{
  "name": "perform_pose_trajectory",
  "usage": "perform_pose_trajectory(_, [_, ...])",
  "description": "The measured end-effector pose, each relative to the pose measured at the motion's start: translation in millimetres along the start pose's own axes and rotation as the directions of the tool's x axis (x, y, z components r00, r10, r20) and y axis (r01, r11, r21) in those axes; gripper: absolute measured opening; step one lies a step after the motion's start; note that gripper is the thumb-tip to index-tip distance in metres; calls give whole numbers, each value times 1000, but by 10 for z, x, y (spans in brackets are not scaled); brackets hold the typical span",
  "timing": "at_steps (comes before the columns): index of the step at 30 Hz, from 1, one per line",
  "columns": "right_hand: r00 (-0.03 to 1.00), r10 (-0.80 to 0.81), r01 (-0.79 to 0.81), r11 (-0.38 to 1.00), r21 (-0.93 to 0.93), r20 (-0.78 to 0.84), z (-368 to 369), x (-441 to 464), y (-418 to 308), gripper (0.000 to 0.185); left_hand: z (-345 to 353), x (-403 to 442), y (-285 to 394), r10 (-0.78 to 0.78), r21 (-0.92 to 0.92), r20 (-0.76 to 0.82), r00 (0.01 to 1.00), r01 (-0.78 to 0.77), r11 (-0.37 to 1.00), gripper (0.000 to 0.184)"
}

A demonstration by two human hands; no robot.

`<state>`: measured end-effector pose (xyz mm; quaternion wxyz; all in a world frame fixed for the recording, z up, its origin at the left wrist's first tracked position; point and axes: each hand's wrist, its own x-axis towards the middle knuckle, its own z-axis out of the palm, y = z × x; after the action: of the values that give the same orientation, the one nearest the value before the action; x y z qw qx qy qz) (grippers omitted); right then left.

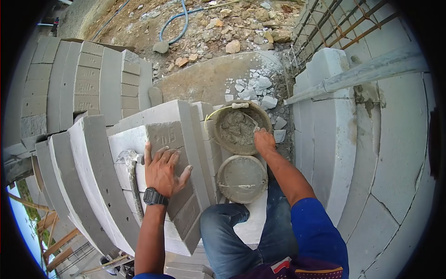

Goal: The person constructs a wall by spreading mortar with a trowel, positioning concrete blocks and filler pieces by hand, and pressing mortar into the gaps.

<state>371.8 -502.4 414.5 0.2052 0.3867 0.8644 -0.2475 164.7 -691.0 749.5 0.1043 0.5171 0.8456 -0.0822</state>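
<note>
My left hand (165, 168) lies with fingers spread on a stack of pale grey blocks (169, 137), a watch on its wrist. Beside it, a hammer (131, 157) crusted with dried mortar rests on the same stack, its handle pointing toward me. My right hand (264, 141) is closed at the rim of a round bucket (218, 135). It grips a trowel (254, 122), whose blade is mostly hidden in the wet grey mortar (236, 126) inside. Nearer to me, touching that bucket, stands a second round bucket (222, 189) with a greyish surface inside.
More stacked blocks (86, 69) fill the left side. A block wall (390, 162) rises on the right, with a slanting pipe (357, 74) and rusty rebar (344, 23). Broken white pieces (261, 86) lie beyond the buckets, and a blue hose (186, 21) crosses stony ground.
</note>
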Motion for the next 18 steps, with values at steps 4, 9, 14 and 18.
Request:
perform_pose_trajectory(4, [964,-62,53,998,39,260,-31,-49,-8,23,-25,20,6,4,-14,-9,1000,-4,1000,46])
perform_pose_trajectory(9, [929,-87,-4,970,245,359,3,65,1,32,-12,35,-13,1,-18,-18,1000,-2,1000,44])
perform_pose_trajectory(14, [857,-141,-220,770,599,495,-147,-156,224,40,5,30,-11,-1,2,-7,1000,1,1000,43])
perform_pose_trajectory(18, [869,-206,-260,581,771,449,-1,-434,357,41,-2,25,-3,-1,26,1,1000,1,1000,43])
